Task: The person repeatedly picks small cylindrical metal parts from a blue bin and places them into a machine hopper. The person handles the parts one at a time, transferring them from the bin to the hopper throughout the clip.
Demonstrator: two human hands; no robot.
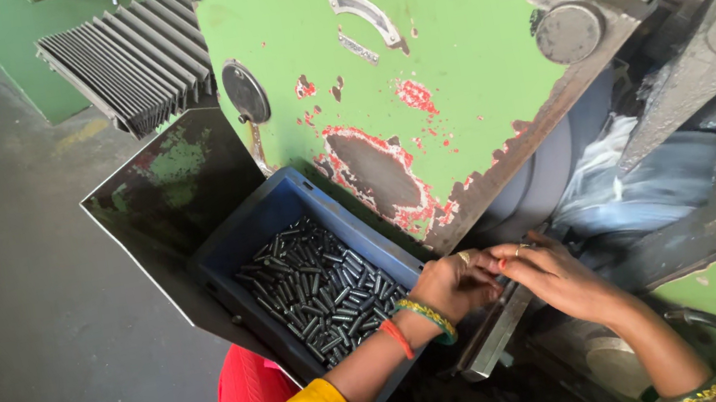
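Note:
My left hand [451, 284] is curled at the top end of a slanted steel guide rail [495, 335], its fingers closed on a small metal pin I can barely see. My right hand [553, 275] rests beside it, fingertips meeting the left hand's over the rail by a large grey grinding wheel [541, 180]. Whether the right hand holds a pin is hidden. A blue plastic bin [268, 214] to the left of my left wrist holds several short dark metal pins [320, 290].
A worn green machine housing [411, 56] with chipped paint looms over the bin and wheel. A black bellows cover [136, 59] sits at the top left. A dark metal tray [158, 191] surrounds the bin. Grey concrete floor [5, 289] lies to the left.

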